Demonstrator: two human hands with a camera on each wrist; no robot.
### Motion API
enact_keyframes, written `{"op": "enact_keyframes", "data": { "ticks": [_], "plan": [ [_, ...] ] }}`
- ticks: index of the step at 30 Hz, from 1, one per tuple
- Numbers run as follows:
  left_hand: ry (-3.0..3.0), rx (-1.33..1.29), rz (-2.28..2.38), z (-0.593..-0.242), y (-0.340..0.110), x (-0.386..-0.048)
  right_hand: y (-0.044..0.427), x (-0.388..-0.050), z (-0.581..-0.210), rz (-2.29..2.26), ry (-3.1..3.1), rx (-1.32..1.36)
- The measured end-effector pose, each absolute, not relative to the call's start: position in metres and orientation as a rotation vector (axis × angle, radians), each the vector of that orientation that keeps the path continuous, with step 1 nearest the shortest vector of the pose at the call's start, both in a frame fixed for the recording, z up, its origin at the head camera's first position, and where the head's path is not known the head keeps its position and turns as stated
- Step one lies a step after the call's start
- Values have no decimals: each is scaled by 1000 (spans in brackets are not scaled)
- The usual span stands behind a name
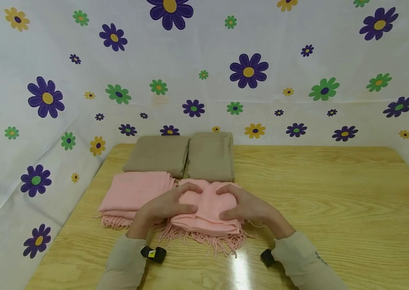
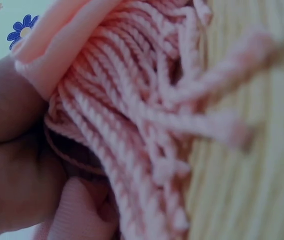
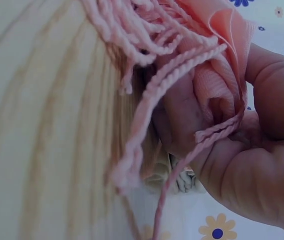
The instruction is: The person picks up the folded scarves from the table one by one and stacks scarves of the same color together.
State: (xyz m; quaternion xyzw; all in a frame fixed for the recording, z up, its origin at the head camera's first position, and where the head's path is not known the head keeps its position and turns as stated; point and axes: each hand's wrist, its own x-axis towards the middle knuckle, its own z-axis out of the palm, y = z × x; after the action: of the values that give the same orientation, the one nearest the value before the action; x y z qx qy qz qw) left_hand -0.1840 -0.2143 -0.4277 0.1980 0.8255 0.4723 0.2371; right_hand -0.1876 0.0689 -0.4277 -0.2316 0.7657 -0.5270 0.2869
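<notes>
While the left hand (image 1: 170, 203) grips one side of the fringed pink cloth (image 1: 209, 201), the right hand (image 1: 249, 207) grips the other, thumbs and index fingers over its top; up close at the right wrist, more fingers tuck beneath it. That bundle sits on the wooden table (image 1: 317, 189), its fringe (image 1: 219, 241) spilling from the near edge. Just to its left I see a second pink cloth (image 1: 137, 191). Directly behind it lies one tan cloth (image 1: 209, 157); behind and leftward, another tan cloth (image 1: 159, 153). Farther back hangs a flowered sheet (image 1: 280, 40).
</notes>
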Motion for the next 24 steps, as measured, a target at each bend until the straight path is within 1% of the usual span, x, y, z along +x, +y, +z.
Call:
{"op": "enact_keyframes", "data": {
  "ticks": [24],
  "plan": [
    [2358,507,1208,-420,-207,-180,70,-185,-425,-1360,2074,-641]
  ]
}}
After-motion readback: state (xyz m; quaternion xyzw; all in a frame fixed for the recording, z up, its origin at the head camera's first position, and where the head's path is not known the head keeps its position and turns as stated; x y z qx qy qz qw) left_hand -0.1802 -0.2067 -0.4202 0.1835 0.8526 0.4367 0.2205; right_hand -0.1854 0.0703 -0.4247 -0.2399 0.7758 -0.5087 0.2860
